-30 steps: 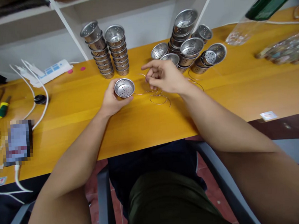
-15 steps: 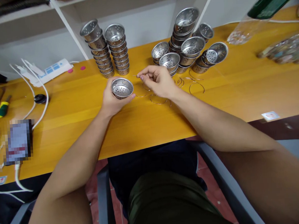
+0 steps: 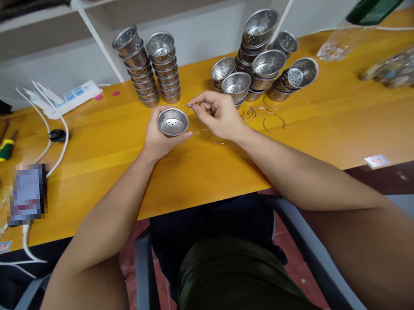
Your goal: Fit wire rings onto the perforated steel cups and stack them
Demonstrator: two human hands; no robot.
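Observation:
My left hand (image 3: 156,135) is wrapped round a perforated metal cup (image 3: 173,123), its mouth facing up toward me. Just right of the cup, my right hand (image 3: 220,113) is closed in a pinch between thumb and forefinger. A short bit of thin wire (image 3: 185,105) pokes out from the fingertips; the rest is hidden. Curved loose wires (image 3: 274,122) lie on the table to the right of this hand and beneath it. Close behind the right hand is a short stack of similar cups (image 3: 236,86).
Two tall cup stacks (image 3: 162,66) stand at the back, left of centre. More stacked cups (image 3: 268,64) crowd the back right, near a clear plastic bottle (image 3: 340,44). A power strip (image 3: 75,97), a phone (image 3: 27,194) with a white cable and a screwdriver (image 3: 6,147) lie at left.
The cup in my left hand has moved slightly right and tilted a little. My right hand keeps its pinch in nearly the same place. The whole view has shifted slightly.

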